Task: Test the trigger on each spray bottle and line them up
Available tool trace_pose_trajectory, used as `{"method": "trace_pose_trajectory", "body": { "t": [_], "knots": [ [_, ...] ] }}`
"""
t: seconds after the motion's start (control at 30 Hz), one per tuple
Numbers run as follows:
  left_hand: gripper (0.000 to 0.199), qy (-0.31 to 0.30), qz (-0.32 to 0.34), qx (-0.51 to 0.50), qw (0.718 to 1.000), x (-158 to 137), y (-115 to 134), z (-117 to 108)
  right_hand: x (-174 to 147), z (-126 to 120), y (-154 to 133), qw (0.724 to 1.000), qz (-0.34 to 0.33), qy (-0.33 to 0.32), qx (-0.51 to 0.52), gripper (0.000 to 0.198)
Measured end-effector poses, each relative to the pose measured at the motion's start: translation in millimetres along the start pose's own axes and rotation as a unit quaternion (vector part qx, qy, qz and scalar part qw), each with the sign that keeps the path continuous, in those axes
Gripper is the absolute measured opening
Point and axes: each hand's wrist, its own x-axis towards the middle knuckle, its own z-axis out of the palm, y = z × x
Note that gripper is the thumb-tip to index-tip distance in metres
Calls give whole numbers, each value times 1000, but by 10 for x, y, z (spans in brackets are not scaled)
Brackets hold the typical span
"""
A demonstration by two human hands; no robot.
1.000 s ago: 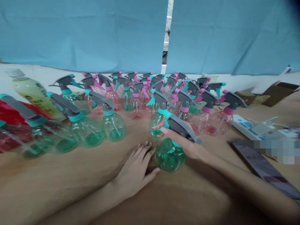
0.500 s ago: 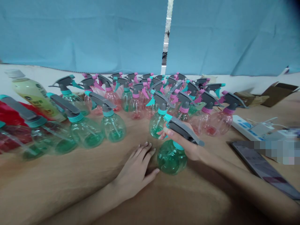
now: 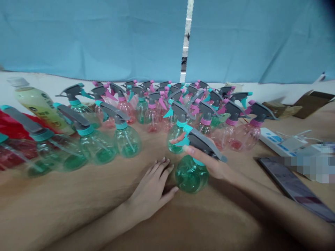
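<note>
A green spray bottle with a grey and turquoise spray head stands upright in front of me. My right hand is wrapped around its neck and head from the right, the index finger by the turquoise trigger and the thumb along the near side. The other fingers are largely hidden behind the bottle. Just left of it, my left hand lies flat on the wooden table with its fingers spread, holding nothing. Close behind the held bottle is another green spray bottle.
Several pink and green spray bottles crowd the back. More green ones line the left, near a labelled drink bottle and red material. On the right are a phone, a power strip and a cardboard box.
My right index finger has moved forward and my thumb has dropped slightly, so more of the turquoise trigger shows. My left hand has stayed in place.
</note>
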Motion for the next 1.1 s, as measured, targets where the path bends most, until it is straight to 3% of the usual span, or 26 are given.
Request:
{"method": "trace_pose_trajectory", "body": {
  "t": [0.23,0.73,1.1],
  "knots": [
    [53,-4,-1,-2,1000,-4,-5,12,-19,29,-7,999,32,10,13,20],
    [54,-2,0,1,1000,-4,-9,7,-6,27,16,999,18,2,44,17],
    [49,5,0,-10,1000,-4,1,5,-1,24,-5,1000,16,8,2,19]
  ]
}}
